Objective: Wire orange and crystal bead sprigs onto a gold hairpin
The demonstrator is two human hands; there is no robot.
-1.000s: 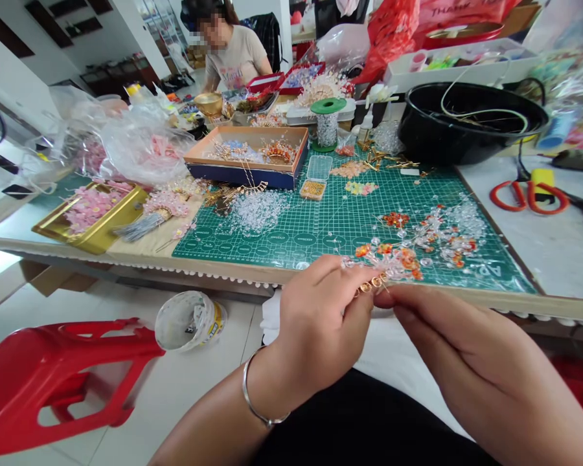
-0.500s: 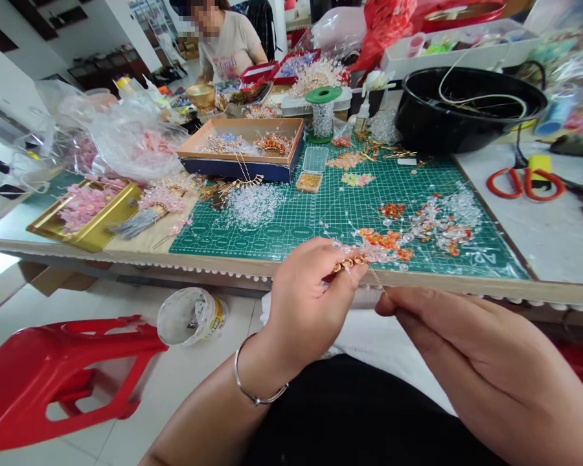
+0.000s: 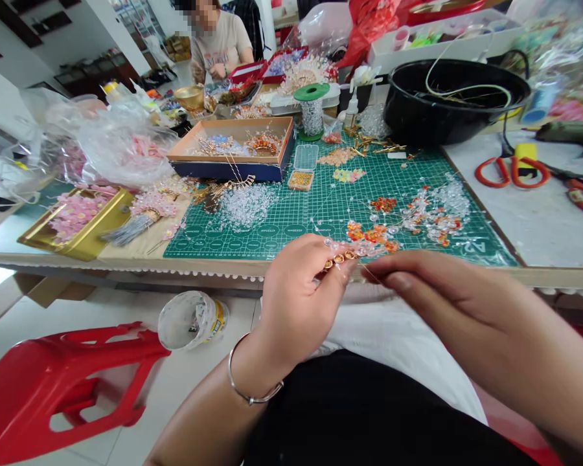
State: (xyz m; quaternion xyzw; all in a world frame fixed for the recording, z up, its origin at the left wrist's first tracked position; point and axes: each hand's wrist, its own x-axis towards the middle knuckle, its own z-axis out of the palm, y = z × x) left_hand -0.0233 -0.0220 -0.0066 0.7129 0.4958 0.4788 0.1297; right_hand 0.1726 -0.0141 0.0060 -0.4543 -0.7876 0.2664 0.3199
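Note:
My left hand (image 3: 298,294) pinches a small beaded ornament (image 3: 357,243) of gold loops, clear crystals and orange beads, held just in front of the table edge. A silver bangle (image 3: 252,388) circles that wrist. My right hand (image 3: 447,294) has thumb and forefinger pressed together on a thin wire (image 3: 369,270) that runs from the ornament. Both hands hover over my lap, close to the green cutting mat (image 3: 330,213).
Loose crystal and orange beads (image 3: 432,217) lie on the mat, with a shallow box of ornaments (image 3: 230,145), a wire spool (image 3: 311,110), a black bowl (image 3: 451,97) and red scissors (image 3: 512,171). A gold tray (image 3: 78,223) sits left. A red stool (image 3: 63,388) and plastic tub (image 3: 192,317) stand on the floor. Another person sits at the far end.
Both hands have risen slightly toward the table edge. My right hand drew away along the wire, then came back close to the ornament.

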